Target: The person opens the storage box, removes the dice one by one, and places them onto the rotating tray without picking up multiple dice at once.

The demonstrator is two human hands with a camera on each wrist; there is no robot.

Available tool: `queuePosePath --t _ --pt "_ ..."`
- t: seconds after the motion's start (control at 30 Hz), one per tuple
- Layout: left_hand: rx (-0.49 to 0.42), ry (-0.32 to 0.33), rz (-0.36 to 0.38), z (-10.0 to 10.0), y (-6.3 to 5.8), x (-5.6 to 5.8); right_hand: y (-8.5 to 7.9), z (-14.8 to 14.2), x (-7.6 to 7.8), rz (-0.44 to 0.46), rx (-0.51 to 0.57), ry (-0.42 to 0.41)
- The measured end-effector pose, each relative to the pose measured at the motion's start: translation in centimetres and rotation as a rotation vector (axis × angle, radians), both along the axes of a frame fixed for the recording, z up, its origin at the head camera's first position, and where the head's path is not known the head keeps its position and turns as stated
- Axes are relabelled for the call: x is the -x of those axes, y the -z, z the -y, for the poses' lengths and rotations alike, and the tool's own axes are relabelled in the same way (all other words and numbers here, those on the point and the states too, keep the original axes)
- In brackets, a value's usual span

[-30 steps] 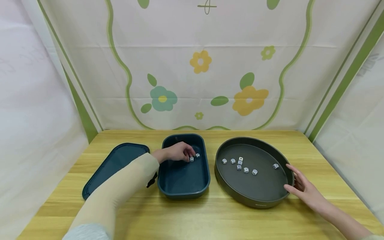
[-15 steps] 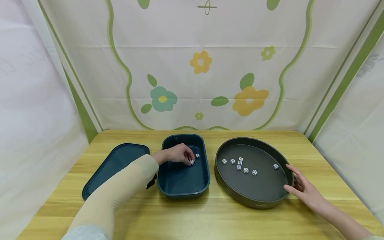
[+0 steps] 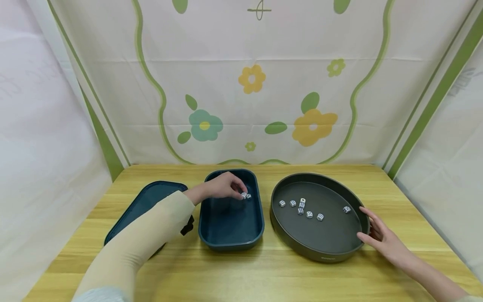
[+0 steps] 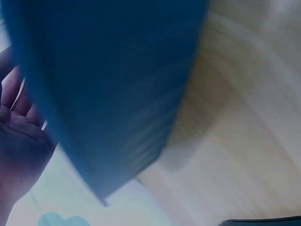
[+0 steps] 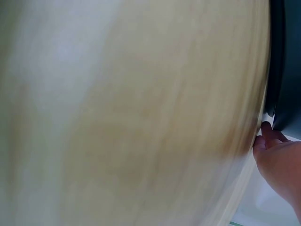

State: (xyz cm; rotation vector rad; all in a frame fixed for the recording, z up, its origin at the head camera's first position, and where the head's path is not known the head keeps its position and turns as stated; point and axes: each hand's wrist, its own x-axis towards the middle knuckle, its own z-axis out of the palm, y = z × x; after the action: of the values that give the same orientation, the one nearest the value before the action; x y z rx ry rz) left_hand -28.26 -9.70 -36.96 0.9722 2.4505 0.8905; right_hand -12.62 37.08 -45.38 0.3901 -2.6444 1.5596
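Note:
In the head view, my left hand (image 3: 225, 186) reaches over the left wall of the dark blue rectangular container (image 3: 230, 228). Thumb and fingertips pinch a white die (image 3: 243, 195). Just right of it lies a second die (image 3: 248, 196), on the container floor. My right hand (image 3: 385, 241) rests against the right side of a round dark grey pan (image 3: 328, 239), thumb and forefinger spread along its rim. Several dice, one of them a white die (image 3: 320, 217), lie in the pan. In the left wrist view, the container's wall (image 4: 108, 94) hides the left fingertips.
A dark blue lid (image 3: 151, 203) lies left of the container, partly under my left forearm. All of this stands on a wooden table (image 3: 241, 277). Behind rises a white cloth (image 3: 283, 84) with printed flowers.
My left hand first closed on a die and drew it toward me, then moved it back up beside the other die. The right hand and the pan have stayed put.

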Motion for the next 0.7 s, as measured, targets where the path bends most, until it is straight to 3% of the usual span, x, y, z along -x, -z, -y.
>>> queuePosePath --t 0.27,0.47,0.7 --pt "-0.106 0.026 -0.052 -1.5 -2.2 -0.6 0.1 0.1 0.1 -0.012 0.0 -0.004" --pt "-0.105 0.024 -0.091 -3.8 -3.5 -0.8 0.0 0.0 -0.1 -0.001 -0.009 0.005" --pt "-0.128 0.086 -0.079 -7.2 -4.4 -0.9 0.1 0.0 -0.2 -0.009 -0.001 0.008"
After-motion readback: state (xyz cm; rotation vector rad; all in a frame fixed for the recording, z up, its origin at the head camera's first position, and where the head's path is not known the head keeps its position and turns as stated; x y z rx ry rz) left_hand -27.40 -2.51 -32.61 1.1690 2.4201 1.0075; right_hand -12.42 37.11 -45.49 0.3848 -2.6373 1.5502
